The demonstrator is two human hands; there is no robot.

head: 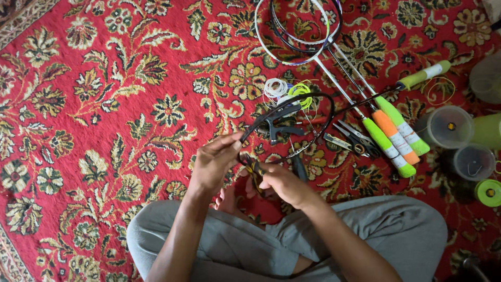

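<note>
Pinched between my left hand's (213, 163) thumb and fingers is the near rim of a dark badminton racket frame (292, 122), which arcs away from me over the red patterned carpet (104, 104). Its shaft runs off to the right and ends in a light green grip (424, 75). My right hand (286, 184) is curled closed around a small tool with a yellow and dark handle (255, 168), its tip pressed to the frame just beside my left fingers. Both forearms come in from below over my crossed legs in grey trousers (386, 224), and the hands meet just above my bare foot (228, 201).

Counting what lies around: three more rackets lie to the right, heads (297, 31) stacked far up, handles side by side, two green (389, 148) and one orange (402, 137). Two coils of string sit past the frame, one white (274, 87) and one yellow-green (301, 94). A dark clamp-like tool (282, 125) lies under the frame's arc, partly hidden by it. Beside the handles lie pliers or cutters (355, 142); I cannot tell how many. Two clear round tubs (448, 127) stand at the right edge, with a green reel (488, 192) near them.
</note>
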